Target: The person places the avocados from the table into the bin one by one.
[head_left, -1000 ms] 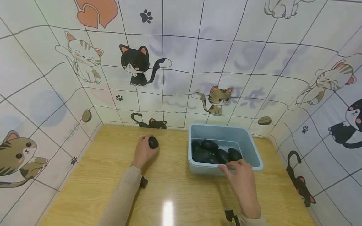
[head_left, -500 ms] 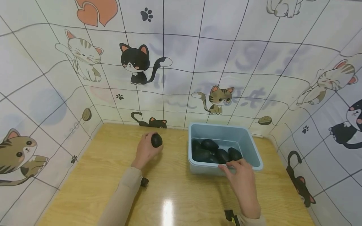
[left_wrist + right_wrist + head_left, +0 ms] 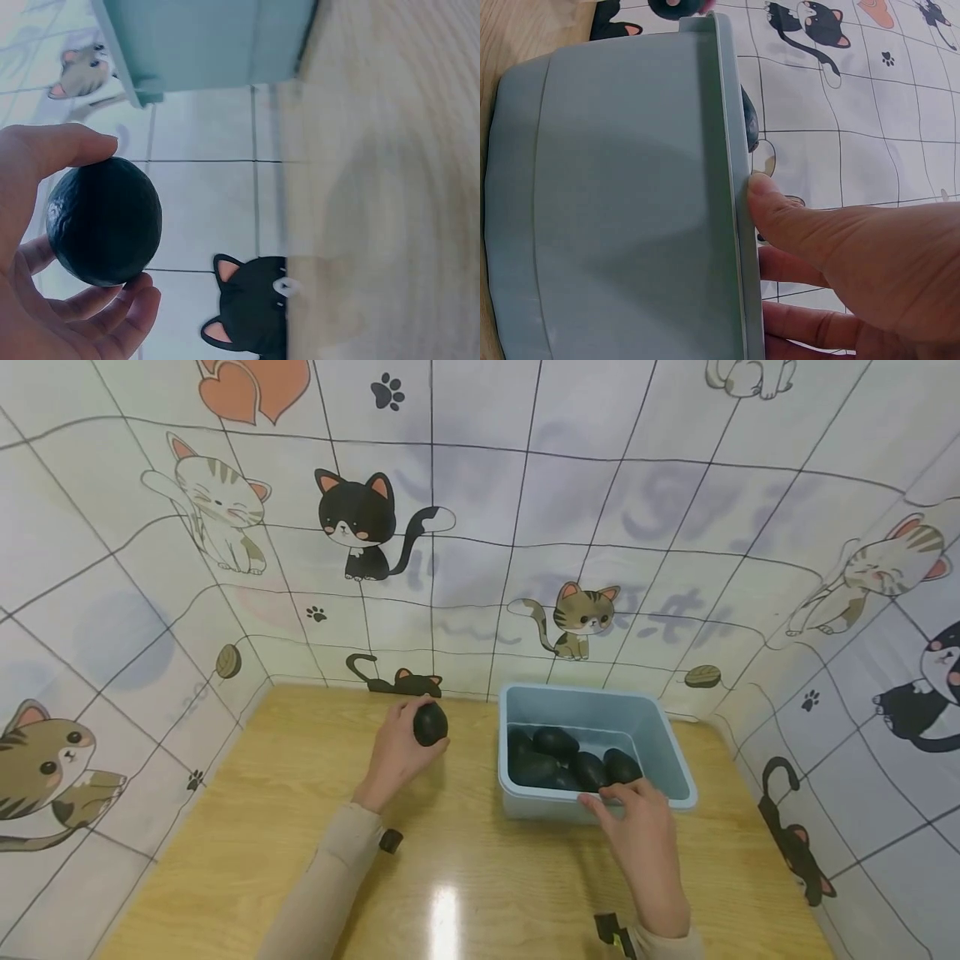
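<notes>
My left hand [image 3: 397, 748] grips a dark avocado [image 3: 431, 724] between thumb and fingers, held above the table left of a light blue plastic bin [image 3: 675, 760]. In the left wrist view the avocado [image 3: 105, 221] fills the grasp, thumb on one side and fingertips on the other. My right hand [image 3: 639, 835] pinches the bin's near rim, thumb outside and fingers over the inner side. The right wrist view shows that thumb against the rim of the bin [image 3: 630, 187]. Several more dark avocados [image 3: 555, 744] lie inside the bin, mostly toward its left and front.
A wooden table [image 3: 300, 760] carries the bin. Walls covered with a cat-patterned sheet [image 3: 465, 560] stand behind it and on both sides. A small black device [image 3: 390, 841] sits at the left wrist and another [image 3: 607, 929] at the right.
My left hand has carried the avocado up and to the right, nearer the bin. The right hand has stayed at the rim, and the bin has kept its place.
</notes>
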Demonstrator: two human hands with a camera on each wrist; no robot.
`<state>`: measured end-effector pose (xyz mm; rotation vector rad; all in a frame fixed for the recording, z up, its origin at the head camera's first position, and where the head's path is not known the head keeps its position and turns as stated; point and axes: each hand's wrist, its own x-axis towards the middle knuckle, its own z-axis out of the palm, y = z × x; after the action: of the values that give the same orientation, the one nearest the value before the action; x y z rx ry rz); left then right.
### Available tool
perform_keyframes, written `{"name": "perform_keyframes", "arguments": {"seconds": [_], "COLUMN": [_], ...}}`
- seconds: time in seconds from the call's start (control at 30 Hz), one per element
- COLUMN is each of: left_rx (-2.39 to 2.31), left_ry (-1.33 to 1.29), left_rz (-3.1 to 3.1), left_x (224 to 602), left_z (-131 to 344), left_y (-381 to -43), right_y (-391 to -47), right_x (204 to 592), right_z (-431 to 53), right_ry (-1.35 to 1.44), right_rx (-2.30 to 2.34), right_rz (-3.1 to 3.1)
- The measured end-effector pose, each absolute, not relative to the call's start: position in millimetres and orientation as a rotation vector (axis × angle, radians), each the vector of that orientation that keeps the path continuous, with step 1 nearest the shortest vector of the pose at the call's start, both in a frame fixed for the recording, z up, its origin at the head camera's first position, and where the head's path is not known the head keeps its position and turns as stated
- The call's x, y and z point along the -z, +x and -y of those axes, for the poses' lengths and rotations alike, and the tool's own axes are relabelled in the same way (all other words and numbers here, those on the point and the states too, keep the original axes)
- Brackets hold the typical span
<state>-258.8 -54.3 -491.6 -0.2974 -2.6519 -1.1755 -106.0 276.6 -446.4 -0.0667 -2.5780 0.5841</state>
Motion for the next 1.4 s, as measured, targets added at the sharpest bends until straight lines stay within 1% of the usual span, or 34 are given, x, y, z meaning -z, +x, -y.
{"name": "perform_keyframes", "arguments": {"seconds": [0.47,1.4], "left_rx": [1.166,1.221], "left_ry": [-0.380,-0.518], "left_rz": [2.587,2.457], "left_x": [463.9,430.9], "left_z": [37.5,12.6], "left_y": [-245.4,-233.9], "right_y": [-105.3,-105.9], "right_x": [444.5,446.4], "right_z": [-276.3,-277.2], "right_ry": [-0.070,-0.054], "right_rx": [-0.593,-0.586], "right_rz": [2.598,2.570]}}
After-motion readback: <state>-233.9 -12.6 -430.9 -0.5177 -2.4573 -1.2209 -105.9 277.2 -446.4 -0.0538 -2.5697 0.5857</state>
